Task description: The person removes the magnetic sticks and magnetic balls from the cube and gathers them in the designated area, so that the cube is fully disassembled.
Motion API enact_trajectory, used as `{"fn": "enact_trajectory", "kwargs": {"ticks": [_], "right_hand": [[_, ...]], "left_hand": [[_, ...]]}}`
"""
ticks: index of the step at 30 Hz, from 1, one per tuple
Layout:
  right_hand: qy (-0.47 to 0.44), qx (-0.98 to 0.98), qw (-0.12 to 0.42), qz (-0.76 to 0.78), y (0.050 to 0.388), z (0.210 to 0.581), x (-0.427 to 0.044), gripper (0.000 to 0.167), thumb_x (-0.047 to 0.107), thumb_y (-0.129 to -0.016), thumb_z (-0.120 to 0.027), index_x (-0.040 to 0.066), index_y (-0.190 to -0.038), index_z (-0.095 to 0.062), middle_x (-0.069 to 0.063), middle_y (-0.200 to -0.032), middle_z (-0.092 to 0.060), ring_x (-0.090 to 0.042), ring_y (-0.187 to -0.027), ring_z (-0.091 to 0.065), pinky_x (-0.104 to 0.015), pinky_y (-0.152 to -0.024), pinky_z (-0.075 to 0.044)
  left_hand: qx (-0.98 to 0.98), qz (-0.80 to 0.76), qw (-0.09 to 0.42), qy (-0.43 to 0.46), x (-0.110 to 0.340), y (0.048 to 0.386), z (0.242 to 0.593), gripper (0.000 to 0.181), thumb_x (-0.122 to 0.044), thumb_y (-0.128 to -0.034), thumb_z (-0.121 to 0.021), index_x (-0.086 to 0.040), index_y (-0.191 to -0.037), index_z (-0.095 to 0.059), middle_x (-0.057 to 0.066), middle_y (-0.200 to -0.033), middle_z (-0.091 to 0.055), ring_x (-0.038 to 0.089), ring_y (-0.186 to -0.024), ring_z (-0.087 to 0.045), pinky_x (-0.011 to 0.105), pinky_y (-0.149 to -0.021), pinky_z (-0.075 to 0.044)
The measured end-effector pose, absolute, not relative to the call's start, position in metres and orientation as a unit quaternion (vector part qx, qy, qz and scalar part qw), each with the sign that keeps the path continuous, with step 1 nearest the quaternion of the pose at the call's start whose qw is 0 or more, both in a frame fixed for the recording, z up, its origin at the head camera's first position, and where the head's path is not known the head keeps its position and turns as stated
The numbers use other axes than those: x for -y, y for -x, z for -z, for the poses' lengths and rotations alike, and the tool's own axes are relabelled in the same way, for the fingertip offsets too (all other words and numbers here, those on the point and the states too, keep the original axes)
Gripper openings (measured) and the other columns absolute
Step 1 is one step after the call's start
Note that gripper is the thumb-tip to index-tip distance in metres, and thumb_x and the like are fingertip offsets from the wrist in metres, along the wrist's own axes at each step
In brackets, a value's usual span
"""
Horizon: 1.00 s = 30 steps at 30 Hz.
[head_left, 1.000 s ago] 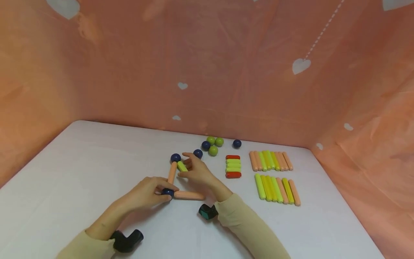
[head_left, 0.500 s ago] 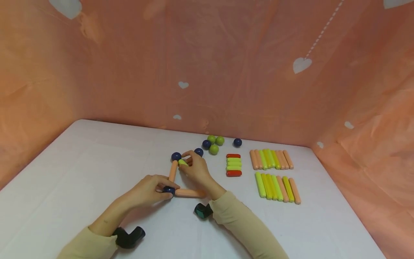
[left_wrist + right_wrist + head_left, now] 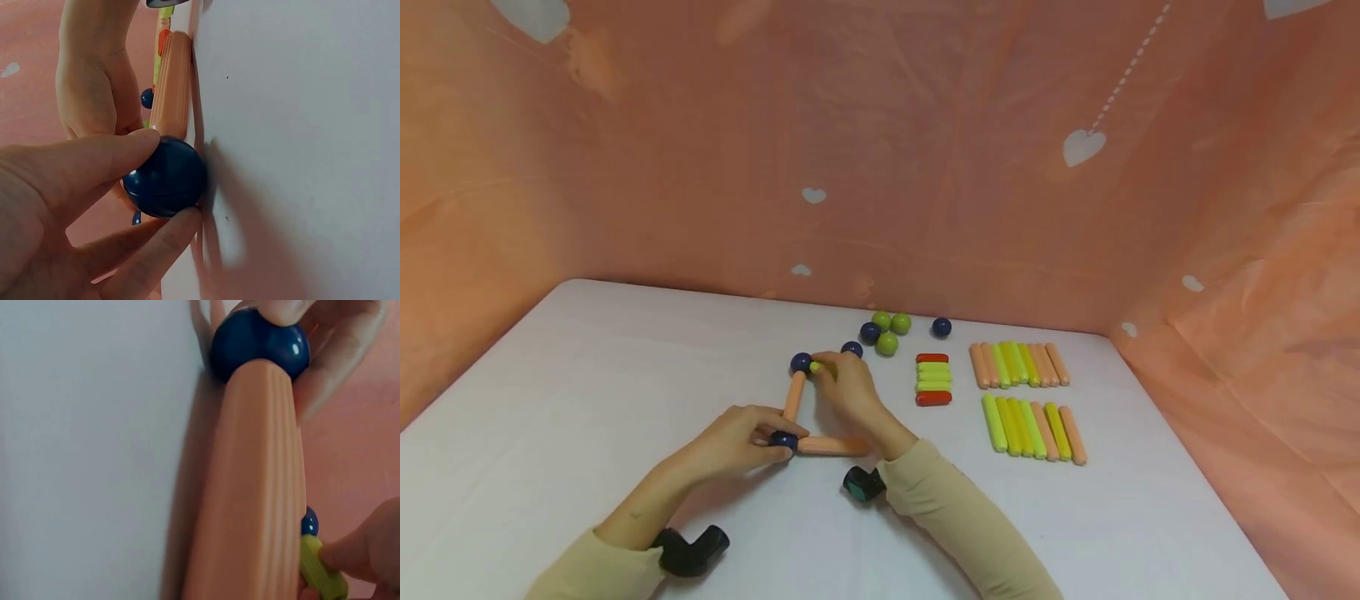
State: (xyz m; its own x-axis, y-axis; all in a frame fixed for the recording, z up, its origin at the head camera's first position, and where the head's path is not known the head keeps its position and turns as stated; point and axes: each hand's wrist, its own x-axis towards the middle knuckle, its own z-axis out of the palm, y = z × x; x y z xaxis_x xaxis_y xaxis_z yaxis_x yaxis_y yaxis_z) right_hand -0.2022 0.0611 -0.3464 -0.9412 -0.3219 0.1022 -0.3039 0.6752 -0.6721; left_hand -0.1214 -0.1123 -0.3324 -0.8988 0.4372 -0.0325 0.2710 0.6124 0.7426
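Observation:
In the head view my left hand (image 3: pixel 737 442) grips a dark blue ball (image 3: pixel 785 441) between thumb and fingers; the left wrist view shows the same ball (image 3: pixel 169 181) close up. Two peach sticks meet at that ball: one stick (image 3: pixel 829 447) lies toward the right, the other (image 3: pixel 794 395) runs away to a far blue ball (image 3: pixel 801 363). My right hand (image 3: pixel 853 390) pinches a short yellow-green stick (image 3: pixel 320 567), its end against or very near the far ball. Fingers hide most of this short stick in the head view.
Right of my right hand lies a stack of short red and yellow-green sticks (image 3: pixel 933 377). Two rows of longer sticks, a far row (image 3: pixel 1018 365) and a near row (image 3: pixel 1033 428), lie farther right. Several green and blue balls (image 3: pixel 887 343) sit near the table's back edge.
My right hand has moved slightly away and left, bringing the yellow-green stick's end up to the far blue ball. My left hand keeps its grip on the near ball.

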Motion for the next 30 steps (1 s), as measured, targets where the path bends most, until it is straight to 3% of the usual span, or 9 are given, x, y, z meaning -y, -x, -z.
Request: {"fn": "enact_trajectory", "kwargs": {"ticks": [6,10,15,17,21,24,27,30], "right_hand": [[0.149,-0.921,-0.009,0.359,0.204,0.348,-0.060,0.030,0.000,-0.092,-0.052,0.003,-0.119,-0.066,-0.016,-0.116,-0.067,-0.030,-0.112,-0.060,-0.042,-0.096,-0.047],[0.153,-0.915,0.023,0.374,0.198,0.349,-0.063,0.028,0.001,-0.094,-0.051,0.003,-0.117,-0.067,-0.014,-0.116,-0.067,-0.028,-0.104,-0.062,-0.040,-0.091,-0.049],[0.152,-0.899,0.063,0.406,0.186,0.341,-0.079,0.029,0.006,-0.096,-0.048,0.006,-0.118,-0.067,-0.013,-0.122,-0.064,-0.028,-0.108,-0.058,-0.043,-0.094,-0.047],[0.137,-0.891,0.072,0.427,0.181,0.339,-0.088,0.029,0.008,-0.096,-0.048,0.009,-0.119,-0.066,-0.013,-0.115,-0.066,-0.026,-0.103,-0.059,-0.041,-0.091,-0.048],[0.131,-0.866,0.079,0.476,0.175,0.338,-0.108,0.033,0.009,-0.097,-0.045,0.010,-0.125,-0.062,-0.013,-0.090,-0.065,-0.019,-0.078,-0.055,-0.027,-0.069,-0.046],[0.132,-0.850,0.083,0.503,0.172,0.338,-0.122,0.034,0.009,-0.099,-0.043,0.009,-0.129,-0.059,-0.014,-0.082,-0.060,-0.018,-0.073,-0.054,-0.024,-0.067,-0.045],[0.144,-0.847,0.081,0.505,0.174,0.339,-0.138,0.033,0.010,-0.100,-0.044,0.006,-0.130,-0.058,-0.016,-0.087,-0.062,-0.020,-0.076,-0.057,-0.025,-0.069,-0.047],[0.175,-0.850,0.074,0.491,0.178,0.339,-0.153,0.031,0.011,-0.097,-0.052,0.004,-0.126,-0.060,-0.016,-0.104,-0.066,-0.023,-0.089,-0.061,-0.030,-0.080,-0.050]], "left_hand": [[-0.894,-0.387,0.101,-0.201,0.114,0.124,0.333,0.022,-0.011,-0.0817,-0.073,-0.013,-0.104,-0.075,0.027,-0.126,-0.058,0.035,-0.105,-0.064,0.050,-0.087,-0.052],[-0.896,-0.385,0.100,-0.198,0.113,0.123,0.335,0.022,-0.010,-0.0820,-0.073,-0.013,-0.103,-0.075,0.023,-0.123,-0.061,0.033,-0.104,-0.063,0.049,-0.084,-0.053],[-0.896,-0.387,0.098,-0.195,0.113,0.122,0.336,0.021,-0.011,-0.0826,-0.073,-0.012,-0.104,-0.074,0.020,-0.120,-0.064,0.032,-0.101,-0.065,0.050,-0.085,-0.052],[-0.897,-0.388,0.095,-0.192,0.114,0.121,0.336,0.021,-0.011,-0.0825,-0.073,-0.012,-0.104,-0.074,0.019,-0.118,-0.065,0.032,-0.100,-0.066,0.050,-0.085,-0.052],[-0.898,-0.387,0.092,-0.189,0.117,0.121,0.334,0.022,-0.010,-0.0824,-0.073,-0.011,-0.104,-0.074,0.019,-0.116,-0.065,0.031,-0.098,-0.066,0.049,-0.083,-0.054],[-0.898,-0.385,0.096,-0.188,0.120,0.120,0.334,0.023,-0.011,-0.0828,-0.073,-0.010,-0.105,-0.074,0.021,-0.118,-0.064,0.031,-0.098,-0.066,0.048,-0.083,-0.054],[-0.899,-0.386,0.099,-0.181,0.122,0.119,0.333,0.023,-0.011,-0.0833,-0.073,-0.010,-0.107,-0.073,0.023,-0.121,-0.062,0.031,-0.099,-0.066,0.047,-0.083,-0.054],[-0.901,-0.386,0.097,-0.172,0.125,0.119,0.331,0.024,-0.011,-0.0839,-0.072,-0.010,-0.108,-0.073,0.023,-0.121,-0.062,0.029,-0.097,-0.066,0.045,-0.082,-0.054]]}}
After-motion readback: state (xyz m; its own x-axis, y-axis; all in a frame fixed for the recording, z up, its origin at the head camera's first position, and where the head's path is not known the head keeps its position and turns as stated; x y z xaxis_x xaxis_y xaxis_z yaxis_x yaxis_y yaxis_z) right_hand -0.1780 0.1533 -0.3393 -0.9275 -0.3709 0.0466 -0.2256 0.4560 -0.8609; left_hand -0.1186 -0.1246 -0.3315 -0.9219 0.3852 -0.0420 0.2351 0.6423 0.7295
